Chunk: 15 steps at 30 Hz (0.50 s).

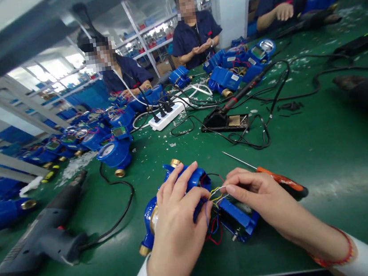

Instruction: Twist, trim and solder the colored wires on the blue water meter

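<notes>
My left hand (180,214) lies over a blue water meter (151,220) with brass ends, its thumb and forefinger pinching thin coloured wires (216,193). On the other side of those wires, my right hand (254,190) has its thumb and forefinger pressed together on the wire ends. Below the wires, an open blue housing (237,218) rests on the table, with red and blue wires looping beside it. An orange and black screwdriver (285,181) lies just beyond my right hand, its shaft pointing up and left.
A heat gun (44,231) lies at left, another dark tool (366,93) at right. Farther back are a soldering iron stand (224,122), a white power strip (168,115), cables and several blue meters (115,153). People sit across the green table (332,146).
</notes>
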{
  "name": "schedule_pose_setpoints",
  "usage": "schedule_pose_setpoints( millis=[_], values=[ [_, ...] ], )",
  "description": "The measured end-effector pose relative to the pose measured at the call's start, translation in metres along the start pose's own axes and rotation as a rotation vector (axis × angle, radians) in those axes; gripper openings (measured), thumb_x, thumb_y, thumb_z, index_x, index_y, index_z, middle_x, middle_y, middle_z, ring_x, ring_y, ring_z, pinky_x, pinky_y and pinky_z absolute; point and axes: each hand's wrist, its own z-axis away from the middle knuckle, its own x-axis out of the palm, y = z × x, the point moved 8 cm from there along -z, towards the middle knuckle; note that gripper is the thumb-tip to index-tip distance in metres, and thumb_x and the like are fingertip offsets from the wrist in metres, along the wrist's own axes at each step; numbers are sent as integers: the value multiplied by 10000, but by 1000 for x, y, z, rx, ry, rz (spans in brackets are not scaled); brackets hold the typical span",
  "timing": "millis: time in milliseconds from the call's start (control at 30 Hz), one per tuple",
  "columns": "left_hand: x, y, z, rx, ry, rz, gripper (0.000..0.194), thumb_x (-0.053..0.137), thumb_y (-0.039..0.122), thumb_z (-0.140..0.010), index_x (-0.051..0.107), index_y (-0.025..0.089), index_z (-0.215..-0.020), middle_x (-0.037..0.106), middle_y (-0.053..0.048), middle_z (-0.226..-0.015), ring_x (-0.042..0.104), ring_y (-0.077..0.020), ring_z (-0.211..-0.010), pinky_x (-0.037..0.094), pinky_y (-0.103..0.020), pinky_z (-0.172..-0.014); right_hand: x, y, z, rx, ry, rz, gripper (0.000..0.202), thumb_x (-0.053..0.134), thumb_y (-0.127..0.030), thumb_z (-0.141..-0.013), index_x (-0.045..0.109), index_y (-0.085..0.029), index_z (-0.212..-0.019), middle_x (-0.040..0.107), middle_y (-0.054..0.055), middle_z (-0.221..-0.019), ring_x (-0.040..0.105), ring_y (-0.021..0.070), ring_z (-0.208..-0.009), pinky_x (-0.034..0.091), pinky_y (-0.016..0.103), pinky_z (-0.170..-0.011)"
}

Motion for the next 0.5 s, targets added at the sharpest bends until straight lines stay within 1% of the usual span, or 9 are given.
schedule_pose_setpoints(
  millis=[67,133,200,267,367,433,500],
  values=[
    [1,0,1,-7,15,-9,112,579,150,-835,606,253,-873,486,-21,-1409,328,-251,-1357,338,-529,-1054,1,0,0,3,-10,-14,176,600,-322,-871,657,-190,-770,562,2,-839,534,130,-807,398,229,-727],
    [0,1,1,-2,38,-8,149,569,152,-848,585,264,-943,481,-22,-1416,347,-234,-1345,342,-520,-1044,2,-1,1,9,-30,-22,174,597,-313,-875,654,-188,-768,566,3,-844,531,127,-809,397,224,-727],
    [0,3,1,20,40,-17,199,542,137,-862,593,296,-971,479,-7,-1419,355,-226,-1343,321,-534,-1036,4,-1,1,13,-51,-28,178,590,-304,-879,647,-187,-758,558,-1,-836,524,122,-801,394,220,-726],
    [0,5,0,25,24,-44,231,524,125,-867,624,326,-920,487,20,-1414,357,-235,-1346,249,-587,-1041,5,-3,2,13,-72,-29,183,583,-296,-880,637,-186,-744,546,-5,-820,518,119,-788,389,217,-719],
    [-1,4,-1,-18,-11,-60,228,531,135,-857,644,328,-812,521,45,-1382,364,-252,-1343,146,-651,-1032,7,-5,3,14,-92,-19,193,571,-295,-882,621,-186,-731,534,-6,-797,512,120,-758,383,223,-696],
    [-1,3,-2,-56,-37,-37,213,537,152,-852,643,324,-783,535,54,-1366,365,-248,-1342,133,-659,-1028,7,-6,4,10,-101,-5,209,566,-303,-881,609,-184,-715,527,-3,-782,509,128,-748,380,234,-684],
    [-1,1,-3,-86,-53,-15,198,548,170,-846,644,328,-776,538,66,-1361,362,-242,-1345,123,-657,-1032,8,-10,5,-3,-104,18,212,566,-305,-877,609,-184,-708,531,6,-796,515,141,-779,378,249,-710]
  ],
)
